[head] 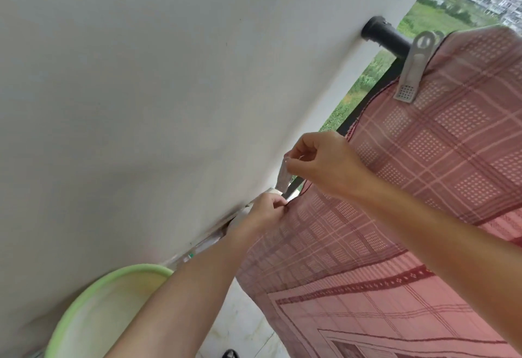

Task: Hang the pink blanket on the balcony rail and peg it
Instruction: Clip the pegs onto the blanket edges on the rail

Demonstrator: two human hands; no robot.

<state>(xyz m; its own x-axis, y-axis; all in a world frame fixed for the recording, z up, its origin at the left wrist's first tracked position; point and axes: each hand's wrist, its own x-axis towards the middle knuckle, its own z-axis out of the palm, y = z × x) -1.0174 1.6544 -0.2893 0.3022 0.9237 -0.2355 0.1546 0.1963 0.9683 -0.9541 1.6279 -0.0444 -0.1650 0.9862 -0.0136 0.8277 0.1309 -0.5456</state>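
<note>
Blanket (423,160), pink, hangs over the black rail (389,37) beside the white wall (141,75), with one grey peg (412,66) clamped on its upper corner. Right hand (327,165), fingers curled, pinches a second peg (283,178) by its top end. Left hand (265,210) pinches the blanket's edge just below that peg, its forearm crossing a green basin (93,301).

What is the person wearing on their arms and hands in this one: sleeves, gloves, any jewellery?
The left hand and the right hand are ungloved, with no ring, watch or bracelet showing. No sleeve is in view on either side; anything worn higher up lies outside the frame.
</note>
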